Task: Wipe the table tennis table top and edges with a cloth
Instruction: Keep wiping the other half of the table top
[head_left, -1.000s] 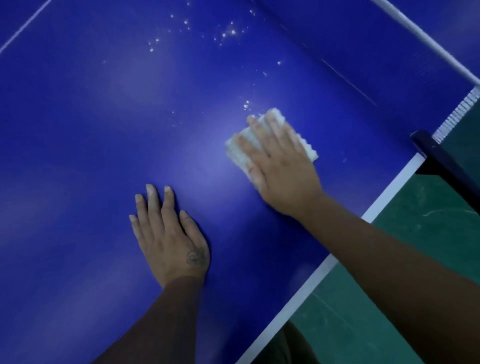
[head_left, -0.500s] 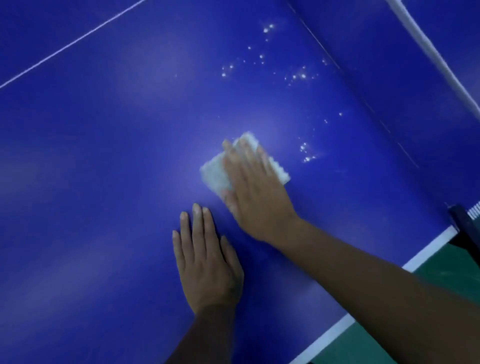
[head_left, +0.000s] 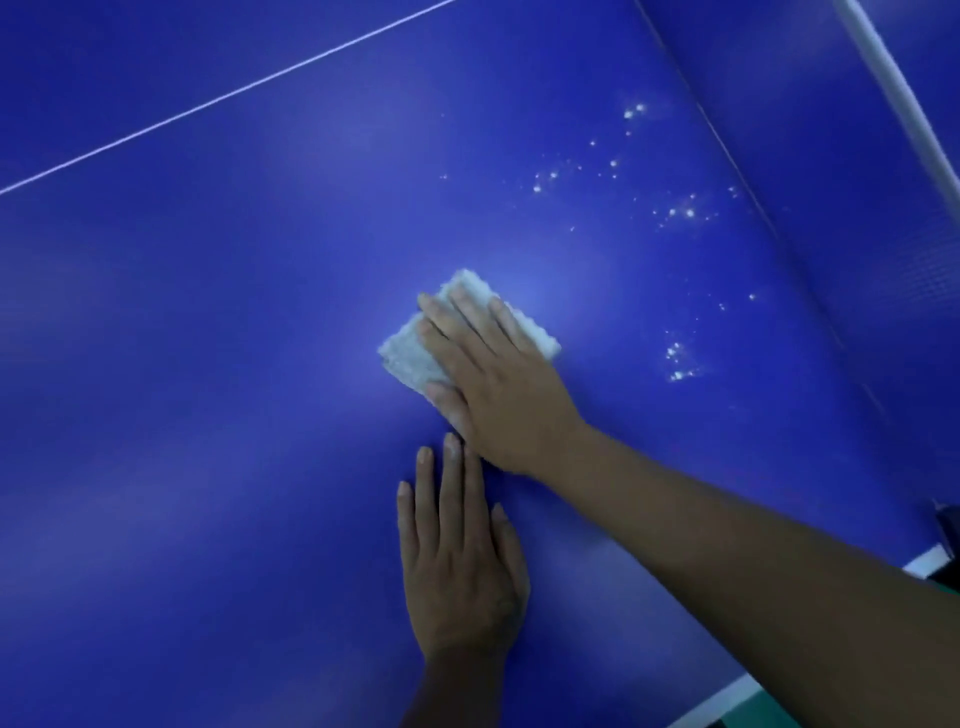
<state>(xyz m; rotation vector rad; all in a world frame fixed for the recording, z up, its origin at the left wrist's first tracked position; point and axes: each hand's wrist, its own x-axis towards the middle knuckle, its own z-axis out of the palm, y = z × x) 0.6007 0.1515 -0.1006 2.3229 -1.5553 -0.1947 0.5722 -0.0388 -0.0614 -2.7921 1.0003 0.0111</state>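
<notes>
Our flat right hand (head_left: 493, 384) presses the cloth (head_left: 410, 358), our left hand (head_left: 462, 561) lies spread on the worktop (head_left: 208, 364) below, and the white specks (head_left: 678, 364) sit to the cloth's right.

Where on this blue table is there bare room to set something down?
The broad stretch of table left of both hands, below the white line, is bare. The middle is crowded: right hand pressing the cloth, left hand flat just beneath. White specks dot the surface right of them.
</notes>
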